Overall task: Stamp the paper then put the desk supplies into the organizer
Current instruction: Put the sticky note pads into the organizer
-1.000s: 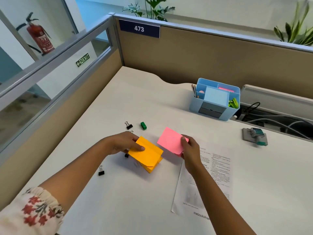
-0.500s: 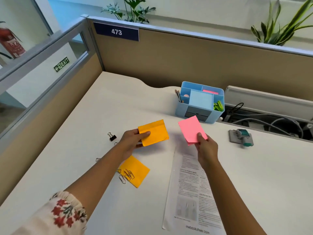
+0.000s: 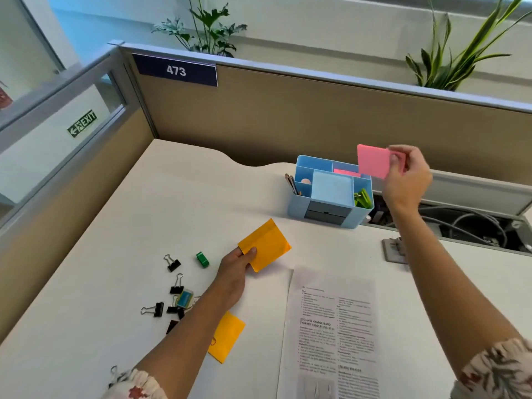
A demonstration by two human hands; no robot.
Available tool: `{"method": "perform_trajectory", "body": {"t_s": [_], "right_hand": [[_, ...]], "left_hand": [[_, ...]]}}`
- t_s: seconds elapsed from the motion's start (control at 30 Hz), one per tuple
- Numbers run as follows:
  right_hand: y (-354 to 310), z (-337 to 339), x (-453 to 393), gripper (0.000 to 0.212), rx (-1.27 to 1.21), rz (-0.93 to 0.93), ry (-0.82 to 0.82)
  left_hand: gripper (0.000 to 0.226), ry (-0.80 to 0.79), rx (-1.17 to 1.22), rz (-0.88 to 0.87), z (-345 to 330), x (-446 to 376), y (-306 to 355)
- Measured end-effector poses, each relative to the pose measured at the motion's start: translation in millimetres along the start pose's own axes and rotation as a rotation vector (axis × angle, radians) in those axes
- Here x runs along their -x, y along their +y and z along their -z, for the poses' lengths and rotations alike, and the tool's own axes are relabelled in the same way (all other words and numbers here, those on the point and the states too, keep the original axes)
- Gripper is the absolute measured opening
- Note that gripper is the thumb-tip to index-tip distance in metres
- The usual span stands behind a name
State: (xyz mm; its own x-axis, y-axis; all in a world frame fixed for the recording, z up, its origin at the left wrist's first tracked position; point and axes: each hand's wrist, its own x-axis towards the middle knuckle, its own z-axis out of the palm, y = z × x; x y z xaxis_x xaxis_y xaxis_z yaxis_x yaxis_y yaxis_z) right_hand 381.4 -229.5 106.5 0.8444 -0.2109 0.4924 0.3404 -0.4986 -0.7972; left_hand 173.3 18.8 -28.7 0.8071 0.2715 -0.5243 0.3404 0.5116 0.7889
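Observation:
My right hand [image 3: 407, 180] pinches a pink sticky-note pad [image 3: 372, 161] in the air, just above the back right corner of the light blue organizer [image 3: 331, 217]. My left hand [image 3: 234, 267] holds an orange sticky-note pad [image 3: 266, 244] a little above the desk, left of the organizer. The printed paper [image 3: 331, 332] lies flat between my arms. A second orange pad [image 3: 227, 336] rests on the desk, partly under my left forearm. The stamp [image 3: 394, 250] sits right of the paper, partly behind my right forearm.
Several black binder clips [image 3: 174, 289], a green clip [image 3: 202, 259] and a small blue item [image 3: 184, 298] lie scattered left of my left arm. The organizer holds pencils, pink notes and green clips. A cable trough [image 3: 466, 226] runs behind it, and partition walls [image 3: 288, 119] close the desk.
My right hand has lifted the pink pad up and to the right, over the organizer. The left hand has stayed near the desk with the orange pad.

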Motion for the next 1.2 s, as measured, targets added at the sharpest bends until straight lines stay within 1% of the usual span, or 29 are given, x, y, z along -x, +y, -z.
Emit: {"method": "perform_trajectory", "body": {"t_s": [0.13,0.23,0.33,0.43,0.5,0.57,0.63,0.73,0.8,0.9,1.03,1.13,1.2], "right_hand": [[11.9,-14.1,-32.0,0.020,0.260,0.322,-0.288],[25.4,-25.7,-47.1,0.014,0.474,0.521,-0.461],[32.8,-35.3,-52.4,0.017,0.607,0.580,-0.561],[36.5,-43.2,-53.6,0.017,0.686,0.554,-0.690],[37.3,-47.1,-53.2,0.029,0.669,0.497,-0.768],[36.7,-48.4,-50.2,0.041,0.614,0.443,-0.767],[33.2,-46.8,-45.5,0.047,0.548,0.381,-0.699],[28.9,-43.0,-36.6,0.050,0.443,0.314,-0.585],[26.3,-40.3,-28.0,0.046,0.372,0.305,-0.517],[15.5,-36.1,-5.6,0.028,0.277,0.319,-0.460],[-3.6,-33.0,41.5,0.017,0.172,0.375,-0.489],[-16.6,-30.9,86.3,0.013,0.079,0.303,-0.551],[-22.7,-30.6,116.4,0.018,0.010,0.222,-0.634]], "left_hand": [[0.027,-0.024,-0.064,0.000,5.4,-5.4,-3.2],[0.029,-0.029,-0.086,0.003,10.4,-9.8,-6.9],[0.036,-0.037,-0.116,0.000,13.5,-14.8,-11.8],[0.037,-0.047,-0.142,-0.008,15.4,-16.5,-14.8],[0.044,-0.058,-0.149,-0.008,16.5,-17.0,-15.0],[0.050,-0.065,-0.157,-0.010,16.9,-16.7,-14.0],[0.050,-0.068,-0.163,-0.013,16.9,-17.1,-13.5],[0.040,-0.064,-0.162,-0.007,17.1,-18.3,-13.5],[0.037,-0.054,-0.166,0.003,17.3,-19.1,-13.4],[0.039,-0.044,-0.164,0.010,16.1,-17.7,-12.7],[0.036,-0.044,-0.167,0.004,16.4,-16.4,-12.7],[0.033,-0.055,-0.154,-0.003,15.0,-14.7,-11.6],[0.029,-0.058,-0.130,-0.005,14.5,-12.9,-11.4]]}}
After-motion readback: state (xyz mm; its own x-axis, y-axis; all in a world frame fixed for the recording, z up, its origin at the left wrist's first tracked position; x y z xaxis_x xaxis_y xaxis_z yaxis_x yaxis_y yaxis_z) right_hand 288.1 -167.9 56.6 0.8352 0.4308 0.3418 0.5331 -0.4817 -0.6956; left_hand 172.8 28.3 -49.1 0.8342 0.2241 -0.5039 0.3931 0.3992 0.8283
